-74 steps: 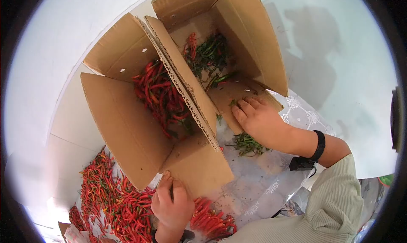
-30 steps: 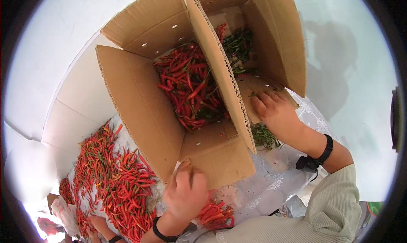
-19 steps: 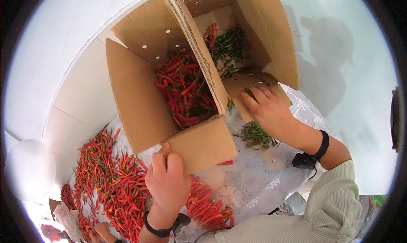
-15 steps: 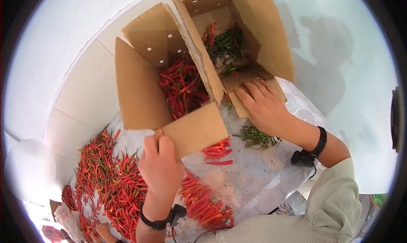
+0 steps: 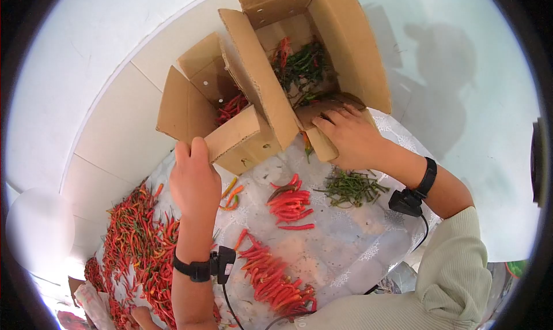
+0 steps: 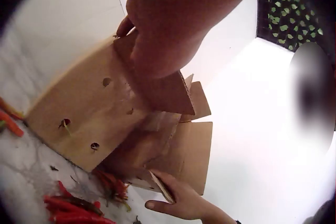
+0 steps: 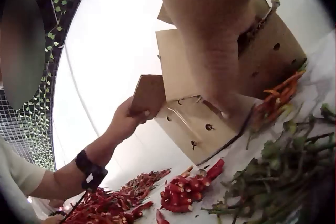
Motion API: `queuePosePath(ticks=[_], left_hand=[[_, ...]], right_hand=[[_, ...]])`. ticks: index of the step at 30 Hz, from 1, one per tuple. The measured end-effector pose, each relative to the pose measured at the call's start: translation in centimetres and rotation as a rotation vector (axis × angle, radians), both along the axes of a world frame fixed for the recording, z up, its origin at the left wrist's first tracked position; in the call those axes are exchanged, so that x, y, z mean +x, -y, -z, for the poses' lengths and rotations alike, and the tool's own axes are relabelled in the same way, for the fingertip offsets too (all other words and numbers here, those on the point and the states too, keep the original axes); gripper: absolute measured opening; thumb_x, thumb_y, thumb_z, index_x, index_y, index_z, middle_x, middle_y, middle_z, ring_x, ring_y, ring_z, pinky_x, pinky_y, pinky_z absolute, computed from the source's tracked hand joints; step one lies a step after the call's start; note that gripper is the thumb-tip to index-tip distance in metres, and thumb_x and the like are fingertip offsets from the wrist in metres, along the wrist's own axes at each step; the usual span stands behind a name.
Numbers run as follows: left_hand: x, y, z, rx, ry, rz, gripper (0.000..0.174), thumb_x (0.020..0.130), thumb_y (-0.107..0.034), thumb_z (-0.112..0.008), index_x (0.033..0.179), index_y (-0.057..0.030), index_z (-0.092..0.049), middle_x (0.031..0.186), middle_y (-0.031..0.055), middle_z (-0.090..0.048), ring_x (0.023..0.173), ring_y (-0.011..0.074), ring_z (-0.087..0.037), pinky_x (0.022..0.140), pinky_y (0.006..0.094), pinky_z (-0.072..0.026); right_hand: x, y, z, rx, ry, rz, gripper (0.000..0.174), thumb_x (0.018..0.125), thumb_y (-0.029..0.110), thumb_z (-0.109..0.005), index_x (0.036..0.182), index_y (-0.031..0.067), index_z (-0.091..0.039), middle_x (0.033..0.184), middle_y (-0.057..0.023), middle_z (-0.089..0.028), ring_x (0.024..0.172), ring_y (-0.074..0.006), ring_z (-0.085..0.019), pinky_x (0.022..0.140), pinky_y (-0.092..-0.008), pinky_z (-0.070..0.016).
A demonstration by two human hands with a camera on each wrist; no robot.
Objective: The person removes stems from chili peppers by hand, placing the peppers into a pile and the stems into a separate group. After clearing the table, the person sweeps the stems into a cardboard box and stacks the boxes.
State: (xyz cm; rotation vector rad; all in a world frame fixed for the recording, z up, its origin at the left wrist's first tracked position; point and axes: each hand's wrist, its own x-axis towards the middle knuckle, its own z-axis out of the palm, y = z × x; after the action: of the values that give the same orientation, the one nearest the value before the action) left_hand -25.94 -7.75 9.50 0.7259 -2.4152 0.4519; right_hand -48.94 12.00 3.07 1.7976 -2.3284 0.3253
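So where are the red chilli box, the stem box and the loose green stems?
red chilli box (image 5: 241, 141), head view, its near wall.
stem box (image 5: 351, 53), head view, its right side.
loose green stems (image 5: 351, 187), head view, middle of the pile.

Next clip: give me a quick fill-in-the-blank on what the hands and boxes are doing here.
The left hand grips a flap of the left box, which holds ____ chillies. The right hand holds a flap of the right box, filled mostly with ____ stems. Both boxes are made of ____.
Missing: red; green; cardboard.
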Motion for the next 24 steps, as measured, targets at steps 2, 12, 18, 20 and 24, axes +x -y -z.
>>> queuePosePath(ticks=[2,12,18,20,24], left_hand=[[-0.4,0.5,0.1,-0.009,0.011,-0.032,0.025,0.074,0.001,-0.062,0.096,-0.0073,-0.052,0.095,0.0135,-0.053,0.075,0.0370,-0.061,0.060,0.0451,-0.0512],[-0.5,-1.2,2.4,-0.032,0.014,0.007,0.032,0.072,0.001,-0.064,0.102,-0.0054,-0.055,0.103,0.0146,-0.055,0.083,0.0358,-0.063,0.066,0.0427,-0.0540],[-0.2,-1.1,3.2,-0.051,-0.013,0.041,0.030,0.072,-0.002,-0.065,0.101,-0.0043,-0.056,0.108,0.0152,-0.056,0.089,0.0356,-0.063,0.072,0.0421,-0.0548],[-0.2,-1.3,3.6,-0.047,-0.015,0.034,0.030,0.073,-0.002,-0.065,0.101,-0.0044,-0.056,0.111,0.0159,-0.056,0.092,0.0359,-0.063,0.074,0.0416,-0.0550],[-0.5,-0.8,3.3,0.016,0.006,0.009,0.030,0.074,-0.005,-0.066,0.102,-0.0042,-0.056,0.116,0.0176,-0.055,0.097,0.0360,-0.063,0.077,0.0415,-0.0553]], right_hand=[[-0.3,0.4,-0.2,0.005,0.000,0.005,0.073,0.066,0.019,-0.076,0.132,0.0007,-0.049,0.122,-0.0200,-0.057,0.119,-0.0371,-0.053,0.105,-0.0485,-0.0390],[-0.4,1.4,0.5,-0.119,-0.142,0.043,0.062,0.067,0.009,-0.070,0.126,0.0025,-0.053,0.113,-0.0167,-0.059,0.110,-0.0337,-0.056,0.098,-0.0449,-0.0416],[-2.4,3.5,0.7,-0.317,-0.351,0.056,0.043,0.076,0.013,-0.064,0.118,0.0062,-0.057,0.099,-0.0113,-0.060,0.099,-0.0289,-0.059,0.088,-0.0419,-0.0420],[-3.0,4.4,0.7,-0.353,-0.332,0.074,0.045,0.074,0.010,-0.064,0.118,0.0049,-0.056,0.102,-0.0119,-0.059,0.101,-0.0293,-0.057,0.092,-0.0417,-0.0398],[-5.4,6.9,0.0,-0.494,-0.400,0.106,0.041,0.075,0.008,-0.062,0.116,0.0062,-0.056,0.098,-0.0102,-0.058,0.097,-0.0294,-0.057,0.089,-0.0410,-0.0394]])
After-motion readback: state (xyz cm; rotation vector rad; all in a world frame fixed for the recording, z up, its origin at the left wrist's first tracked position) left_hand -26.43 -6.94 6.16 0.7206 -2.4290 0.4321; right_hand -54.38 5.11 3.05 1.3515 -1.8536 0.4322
